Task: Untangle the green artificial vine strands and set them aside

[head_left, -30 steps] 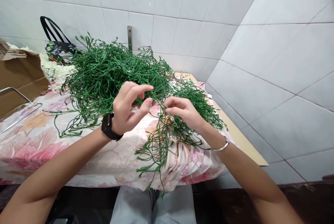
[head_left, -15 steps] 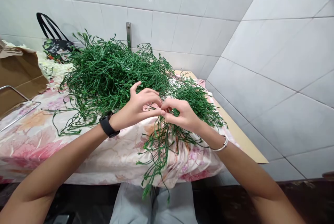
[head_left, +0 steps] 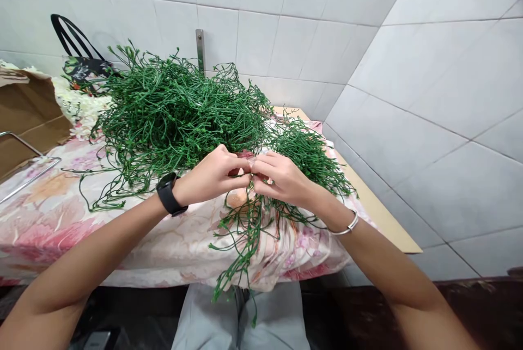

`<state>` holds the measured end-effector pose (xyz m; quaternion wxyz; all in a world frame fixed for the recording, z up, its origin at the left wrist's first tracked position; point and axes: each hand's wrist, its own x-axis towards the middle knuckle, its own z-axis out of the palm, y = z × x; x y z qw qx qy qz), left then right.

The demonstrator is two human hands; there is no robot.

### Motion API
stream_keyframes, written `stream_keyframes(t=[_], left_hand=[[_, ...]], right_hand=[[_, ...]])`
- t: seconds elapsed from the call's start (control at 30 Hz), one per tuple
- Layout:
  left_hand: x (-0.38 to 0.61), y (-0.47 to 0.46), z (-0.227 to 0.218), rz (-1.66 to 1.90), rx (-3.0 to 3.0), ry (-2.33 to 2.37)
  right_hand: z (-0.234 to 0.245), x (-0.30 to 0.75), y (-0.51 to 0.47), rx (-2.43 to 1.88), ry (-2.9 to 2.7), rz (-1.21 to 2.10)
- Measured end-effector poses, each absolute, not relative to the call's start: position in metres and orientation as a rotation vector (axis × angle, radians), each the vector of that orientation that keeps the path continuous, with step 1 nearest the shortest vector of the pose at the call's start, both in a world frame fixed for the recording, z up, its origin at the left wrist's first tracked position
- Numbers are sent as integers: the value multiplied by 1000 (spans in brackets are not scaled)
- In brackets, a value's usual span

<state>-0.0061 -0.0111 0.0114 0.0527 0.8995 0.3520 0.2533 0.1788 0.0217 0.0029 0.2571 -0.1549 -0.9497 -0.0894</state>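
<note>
My left hand, with a black watch on the wrist, and my right hand, with a silver bangle, meet fingertip to fingertip over a table. Both are pinched shut on a thin green artificial sprig whose strands hang down over the table's front edge. Behind my hands lies a big tangled heap of the same green stems, with a smaller bunch to the right of them.
A pink floral cloth covers the table, whose bare wooden edge shows at right. A cardboard box, white flowers, a black-handled bag and a metal wire frame sit at left. Tiled walls close behind and right.
My left hand has closed from a spread pose and moved right until it met my right hand. Both now pinch the sprig, which has shifted slightly.
</note>
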Motion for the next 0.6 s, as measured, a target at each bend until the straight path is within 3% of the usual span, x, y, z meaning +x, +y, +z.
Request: stream_keyframes(t=[0.4, 0.6], left_hand=[[2, -16, 5, 899, 2785, 1324], [-12, -5, 10, 1074, 2471, 1352]], right_hand=[[7, 178, 13, -570, -2380, -430], [25, 208, 37, -975, -2094, -216]])
